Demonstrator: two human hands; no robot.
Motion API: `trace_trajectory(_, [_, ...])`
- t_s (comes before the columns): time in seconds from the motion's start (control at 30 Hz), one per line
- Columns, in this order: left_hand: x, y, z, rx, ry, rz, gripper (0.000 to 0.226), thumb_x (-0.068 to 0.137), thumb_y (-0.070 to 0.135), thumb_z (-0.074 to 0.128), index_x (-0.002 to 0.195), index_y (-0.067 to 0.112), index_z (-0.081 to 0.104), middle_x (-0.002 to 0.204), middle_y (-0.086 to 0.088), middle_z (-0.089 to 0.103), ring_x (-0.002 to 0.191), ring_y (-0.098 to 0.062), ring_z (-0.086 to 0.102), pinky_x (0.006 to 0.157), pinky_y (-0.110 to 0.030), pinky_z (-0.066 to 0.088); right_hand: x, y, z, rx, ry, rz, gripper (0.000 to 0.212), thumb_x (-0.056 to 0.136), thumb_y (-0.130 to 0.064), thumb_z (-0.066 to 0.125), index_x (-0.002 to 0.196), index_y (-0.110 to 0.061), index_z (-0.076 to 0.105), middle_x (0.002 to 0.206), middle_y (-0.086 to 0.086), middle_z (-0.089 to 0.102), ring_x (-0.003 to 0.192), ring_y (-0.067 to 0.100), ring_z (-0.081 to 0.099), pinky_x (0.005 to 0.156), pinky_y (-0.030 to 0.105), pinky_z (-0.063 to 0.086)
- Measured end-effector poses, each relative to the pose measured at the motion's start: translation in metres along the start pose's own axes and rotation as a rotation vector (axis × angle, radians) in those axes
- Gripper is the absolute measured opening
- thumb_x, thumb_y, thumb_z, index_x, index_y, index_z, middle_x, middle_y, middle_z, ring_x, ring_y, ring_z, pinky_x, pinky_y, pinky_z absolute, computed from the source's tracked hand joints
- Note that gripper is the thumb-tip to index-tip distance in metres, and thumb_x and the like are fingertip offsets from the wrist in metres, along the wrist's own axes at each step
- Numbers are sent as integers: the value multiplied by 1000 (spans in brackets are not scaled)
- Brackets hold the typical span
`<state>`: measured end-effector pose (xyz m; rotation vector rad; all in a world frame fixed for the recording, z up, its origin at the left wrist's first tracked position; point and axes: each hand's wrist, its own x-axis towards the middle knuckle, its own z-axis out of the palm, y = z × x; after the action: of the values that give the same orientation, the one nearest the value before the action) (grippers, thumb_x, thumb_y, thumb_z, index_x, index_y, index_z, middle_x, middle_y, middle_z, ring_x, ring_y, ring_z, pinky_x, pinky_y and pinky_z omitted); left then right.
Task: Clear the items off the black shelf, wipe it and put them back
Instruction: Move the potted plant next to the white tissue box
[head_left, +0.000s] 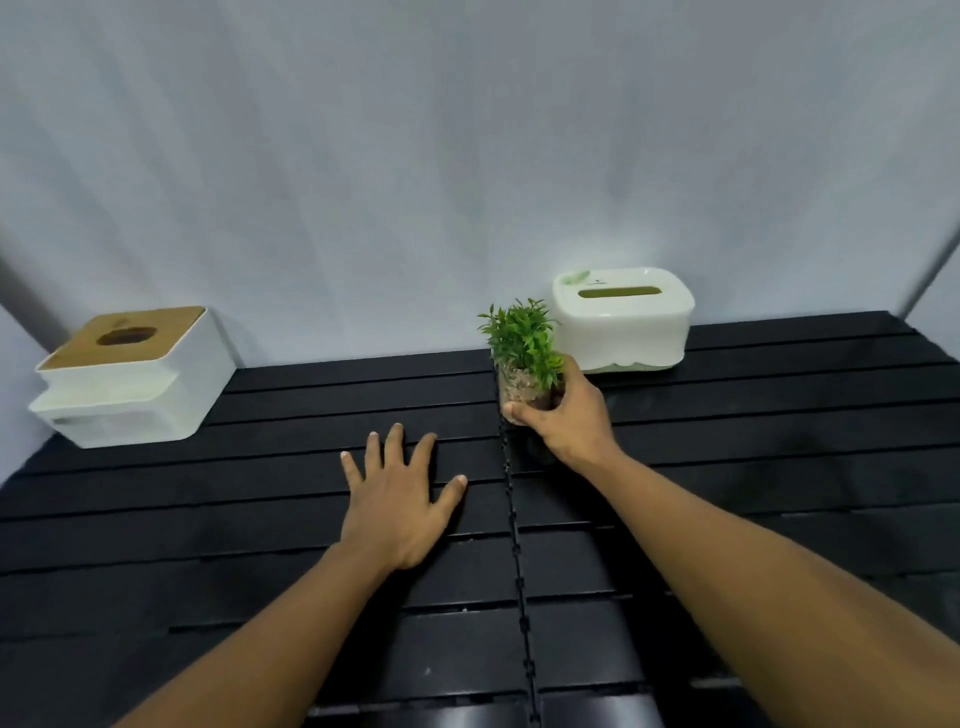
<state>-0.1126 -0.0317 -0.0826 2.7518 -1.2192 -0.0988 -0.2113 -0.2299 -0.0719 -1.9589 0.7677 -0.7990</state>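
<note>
Hidden: the pot showed only its left side and pebbly top, the rest being behind the fingers of the right hand. I could not tell whether it stood on the shelf or hung just above it.
Cut off: the shelf ran out of sight at the near edge and at both sides.
Hard to make out: the mark on the right box was too small to read.
Right hand: arm stretched forward, thumb and fingers curled round the pot.
Left hand: the left hand lay palm down on the slats, fingers spread, holding nothing.
Plant: the plant was upright, over the shelf's middle seam and just in front of the right box.
Boxes: the left box sat at the back left corner. The right box was at the back right, against the wall.
</note>
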Motion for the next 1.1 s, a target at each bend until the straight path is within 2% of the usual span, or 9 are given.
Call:
trace_trajectory(0.3, [-1, -1, 0, -16, 3, 2, 71, 90, 68, 21, 150, 31, 17, 161, -10, 5, 147, -33, -3, 116, -58, -3, 0, 2, 1, 24, -27, 16, 79, 62, -35, 87, 129, -29, 46, 118, -6, 64, 107, 12, 60, 94, 31, 49])
trace_trajectory(0.43, [-4, 0, -2, -27, 3, 6, 70, 91, 67, 21, 151, 32, 16, 161, -9, 4, 147, -32, -4, 116, -56, -4, -2, 2, -1, 47, -30, 50, 70, 64, -31, 87, 123, -26, 49, 116, -6, 63, 105, 13, 61, 95, 36, 51])
trace_trajectory(0.6, [-5, 0, -3, -34, -4, 5, 69, 91, 66, 21, 151, 32, 14, 161, -8, 2, 147, -31, -6, 116, -55, -6, -3, 0, -2, 50, -48, 40, 63, 70, -26, 83, 125, -22, 53, 109, -8, 63, 104, 13, 61, 93, 29, 50])
trace_trajectory(0.7, [-4, 0, -3, -39, 0, 5, 69, 91, 66, 21, 151, 32, 15, 161, -8, 2, 147, -31, -6, 116, -55, -6, -2, 0, 0, 45, -40, 40, 64, 68, -30, 84, 124, -24, 53, 109, -7, 64, 101, 12, 62, 92, 31, 51])
trace_trajectory(0.9, [-3, -1, -1, -29, -2, 5, 70, 90, 66, 21, 151, 32, 15, 161, -9, 3, 147, -31, -5, 116, -56, -4, -4, -2, 3, 30, 2, 34, 69, 65, -36, 85, 124, -22, 52, 105, -11, 62, 97, 7, 60, 87, 25, 48])
trace_trajectory(1.0, [-3, -1, -1, -37, -1, 7, 70, 90, 66, 21, 151, 32, 15, 161, -9, 3, 147, -31, -6, 116, -56, -4, -4, 0, 4, -16, 1, 21, 58, 68, -37, 81, 119, -28, 55, 102, -14, 63, 99, 9, 61, 89, 28, 50])
trace_trajectory(1.1, [-3, -2, -1, -37, 2, 6, 70, 90, 66, 21, 151, 32, 15, 161, -9, 3, 147, -31, -5, 116, -56, -4, -4, 2, 4, -2, 13, 37, 67, 67, -37, 83, 126, -25, 53, 110, -7, 66, 101, 10, 63, 92, 31, 51])
